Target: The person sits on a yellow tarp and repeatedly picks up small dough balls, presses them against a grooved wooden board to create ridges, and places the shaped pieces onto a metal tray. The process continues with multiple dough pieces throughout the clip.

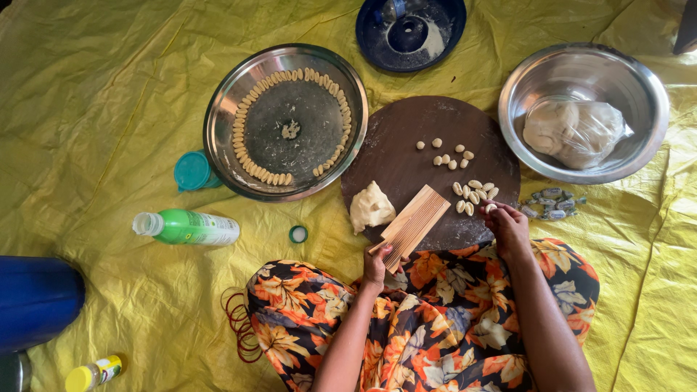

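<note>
Gripping the ridged wooden paddle (pixel 410 226) at its near end with left hand (pixel 376 265), long axis slanting up-right across the round board (pixel 406 156); right hand (pixel 508 226) fingertips pinched on a small dough piece (pixel 491 208), just right of paddle.

You sit on a floor covered by a crinkled yellow plastic sheet (pixel 109 87), and everything rests on that sheet. Directly on it in front of you lie a round dark wooden board (pixel 406 156), a wide steel tray (pixel 218 123) to its left with a teal lid (pixel 192 170) just beside it, a steel bowl (pixel 639 80) to its right, and a dark blue round mould (pixel 377 43) beyond. Also on the sheet are a green bottle (pixel 190 226) lying on its side, its small cap (pixel 298 234), a blue container (pixel 36 297), a small yellow-capped bottle (pixel 93 374), red bangles (pixel 236 323) and a few wrapped sweets (pixel 553 203).
</note>
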